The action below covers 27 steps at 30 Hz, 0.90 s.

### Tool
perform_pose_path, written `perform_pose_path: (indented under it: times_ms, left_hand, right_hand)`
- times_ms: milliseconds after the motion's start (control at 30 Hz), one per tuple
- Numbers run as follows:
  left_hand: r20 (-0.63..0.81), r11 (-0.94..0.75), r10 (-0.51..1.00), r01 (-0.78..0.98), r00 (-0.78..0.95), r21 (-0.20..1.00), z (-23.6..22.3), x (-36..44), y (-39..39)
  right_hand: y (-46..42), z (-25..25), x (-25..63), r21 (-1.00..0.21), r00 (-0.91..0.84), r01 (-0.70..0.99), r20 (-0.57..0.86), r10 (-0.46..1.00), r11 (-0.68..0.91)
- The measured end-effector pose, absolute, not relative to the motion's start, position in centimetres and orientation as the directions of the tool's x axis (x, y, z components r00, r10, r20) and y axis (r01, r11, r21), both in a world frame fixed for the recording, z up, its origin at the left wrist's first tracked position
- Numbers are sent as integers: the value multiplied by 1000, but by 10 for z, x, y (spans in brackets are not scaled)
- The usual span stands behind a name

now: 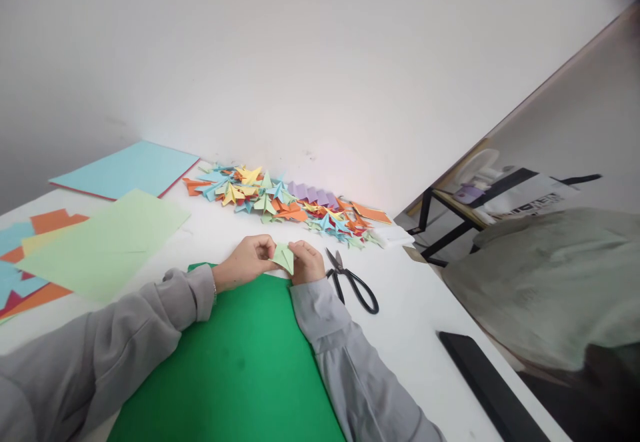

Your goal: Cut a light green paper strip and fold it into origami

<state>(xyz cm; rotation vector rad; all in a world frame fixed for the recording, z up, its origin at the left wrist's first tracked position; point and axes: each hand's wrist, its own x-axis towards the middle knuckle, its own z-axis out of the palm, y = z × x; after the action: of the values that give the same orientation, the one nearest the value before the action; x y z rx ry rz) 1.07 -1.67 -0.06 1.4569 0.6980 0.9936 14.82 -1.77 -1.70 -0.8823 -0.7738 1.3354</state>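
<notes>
A small piece of folded light-green paper (283,258) is held up between my two hands, over the far edge of a green sheet (240,355). My left hand (246,262) pinches its left side between thumb and fingers. On the other side, my right hand (306,263) grips the right edge, fingers curled. Black-handled scissors (353,281) lie just right of my right hand, blades apart. Beyond both hands sits a heap of folded paper shapes (270,195) in yellow, blue, orange, green and red, with a purple pleated strip (313,195) behind.
Light-green sheets (110,242) and coloured scraps (55,222) lie on the left. A blue sheet (127,165) rests near the wall. At right are a white packet (393,235), a long black object (490,385) and, past the table edge, greyish-green cloth (555,282).
</notes>
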Motion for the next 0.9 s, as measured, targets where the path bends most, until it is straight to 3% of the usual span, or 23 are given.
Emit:
perform_pose_path:
  times_ms: [267,567,900]
  left_hand:
    - [112,-14,912,-244,394,970,2,10,-15]
    - [88,99,878,-358,471,928,10,9,-19]
    - [55,38,927,-239,371,970,11,9,-20]
  right_hand:
    - [-20,-16,148,-899,112,-436,-15,994,36]
    - [-24,-10,147,-920,131,-390,-1,991,51]
    - [-27,-11,149,-989,99,-99,101,990,111]
